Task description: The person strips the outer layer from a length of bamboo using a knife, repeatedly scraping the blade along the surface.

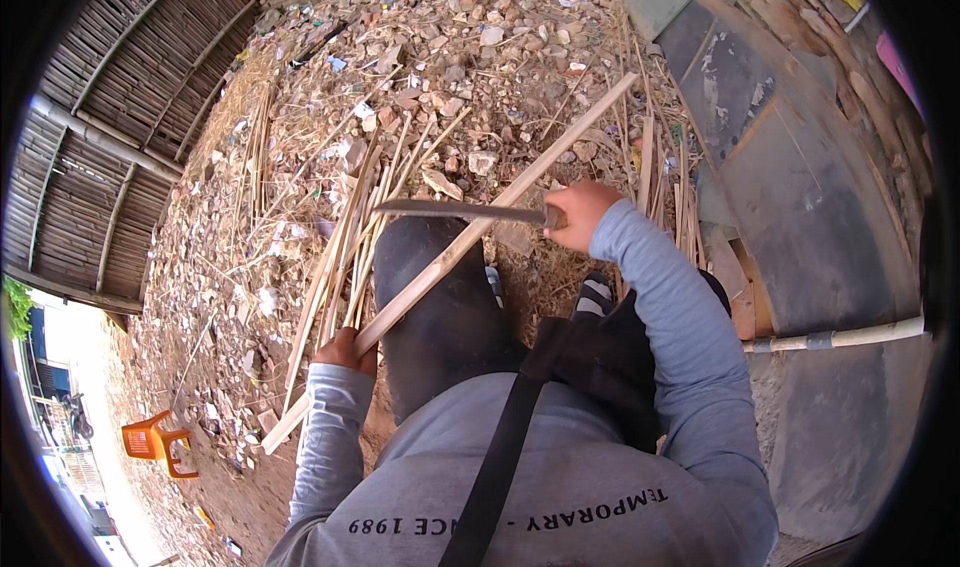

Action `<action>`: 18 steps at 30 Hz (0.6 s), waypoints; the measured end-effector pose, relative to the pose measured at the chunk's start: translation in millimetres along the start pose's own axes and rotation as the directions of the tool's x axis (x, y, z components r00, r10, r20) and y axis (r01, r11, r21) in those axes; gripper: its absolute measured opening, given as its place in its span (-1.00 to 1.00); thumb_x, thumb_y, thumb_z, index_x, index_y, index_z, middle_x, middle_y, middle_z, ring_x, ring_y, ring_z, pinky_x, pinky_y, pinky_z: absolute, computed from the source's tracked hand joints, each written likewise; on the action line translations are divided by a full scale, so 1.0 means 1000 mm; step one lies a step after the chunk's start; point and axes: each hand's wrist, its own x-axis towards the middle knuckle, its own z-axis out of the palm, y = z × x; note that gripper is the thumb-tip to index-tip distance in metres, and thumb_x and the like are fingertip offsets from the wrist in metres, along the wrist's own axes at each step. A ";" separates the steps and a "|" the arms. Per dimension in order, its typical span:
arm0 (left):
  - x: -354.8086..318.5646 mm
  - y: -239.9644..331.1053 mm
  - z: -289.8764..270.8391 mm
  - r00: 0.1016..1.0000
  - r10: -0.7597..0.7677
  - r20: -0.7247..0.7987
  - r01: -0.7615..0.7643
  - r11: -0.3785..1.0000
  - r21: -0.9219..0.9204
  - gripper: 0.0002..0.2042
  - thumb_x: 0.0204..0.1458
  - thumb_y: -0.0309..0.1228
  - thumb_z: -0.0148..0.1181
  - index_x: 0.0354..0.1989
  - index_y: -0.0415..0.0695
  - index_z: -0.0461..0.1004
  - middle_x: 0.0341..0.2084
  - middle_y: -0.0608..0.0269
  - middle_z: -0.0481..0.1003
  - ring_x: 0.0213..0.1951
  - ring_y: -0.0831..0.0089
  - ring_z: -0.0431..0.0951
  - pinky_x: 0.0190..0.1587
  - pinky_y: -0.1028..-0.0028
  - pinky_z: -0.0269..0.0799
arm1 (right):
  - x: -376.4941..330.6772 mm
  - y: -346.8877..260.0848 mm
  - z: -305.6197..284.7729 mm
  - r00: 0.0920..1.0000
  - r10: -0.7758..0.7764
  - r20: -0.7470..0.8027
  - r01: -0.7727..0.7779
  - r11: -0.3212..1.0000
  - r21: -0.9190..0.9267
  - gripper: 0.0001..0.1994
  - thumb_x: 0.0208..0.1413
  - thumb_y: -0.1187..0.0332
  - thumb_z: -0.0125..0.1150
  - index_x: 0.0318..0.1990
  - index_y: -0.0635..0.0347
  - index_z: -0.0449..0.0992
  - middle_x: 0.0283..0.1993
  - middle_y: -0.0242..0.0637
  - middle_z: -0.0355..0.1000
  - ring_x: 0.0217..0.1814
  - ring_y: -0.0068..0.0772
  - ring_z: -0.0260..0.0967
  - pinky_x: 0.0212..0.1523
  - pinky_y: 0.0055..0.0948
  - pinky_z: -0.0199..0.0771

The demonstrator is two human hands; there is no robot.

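Slanting across the left thigh's (440, 357) edges, a strip (440, 267), likely light, stiff and splintery, is best held low, where the left hand (342, 352) grasps it, the right hand (578, 217) clutching a knife (450, 210) across it

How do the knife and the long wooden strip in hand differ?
The knife has a dark blade; the wooden strip is pale. The wooden strip is much longer than the knife. The knife lies nearly level in view; the wooden strip slants up rightward. The right hand grips the knife, the left hand the wooden strip. Both are narrow.
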 end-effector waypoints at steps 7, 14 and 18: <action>0.005 -0.007 0.020 0.999 0.049 0.010 -0.049 0.997 -0.054 -0.77 -0.05 -0.26 0.18 -0.38 -0.17 0.43 -0.58 -0.10 0.50 -0.48 -0.12 0.53 -0.42 0.06 0.44 | 0.012 0.007 0.026 0.998 0.053 -0.026 -0.053 0.998 -0.031 -0.71 -0.13 0.14 0.30 -0.31 0.10 0.51 -0.43 -0.06 0.48 -0.30 0.06 0.46 -0.24 -0.08 0.47; 0.004 -0.007 0.028 0.997 0.076 0.012 -0.075 0.997 -0.027 -0.83 -0.07 -0.33 0.10 -0.40 -0.16 0.36 -0.59 -0.11 0.48 -0.50 -0.13 0.51 -0.43 0.03 0.43 | 0.017 0.005 0.023 0.987 0.137 0.080 -0.127 0.985 -0.119 -0.72 -0.17 0.20 0.30 -0.30 0.12 0.51 -0.41 -0.05 0.48 -0.30 0.02 0.47 -0.23 -0.12 0.48; 0.004 -0.015 0.033 0.996 0.091 0.016 -0.090 0.996 -0.021 -0.84 -0.07 -0.36 0.09 -0.37 -0.15 0.36 -0.60 -0.09 0.47 -0.52 -0.12 0.51 -0.43 0.03 0.44 | 0.029 0.015 0.032 0.956 0.275 -0.106 -0.265 0.959 0.101 -0.76 -0.16 0.25 0.23 -0.31 0.15 0.52 -0.42 -0.05 0.49 -0.32 0.01 0.48 -0.19 -0.19 0.50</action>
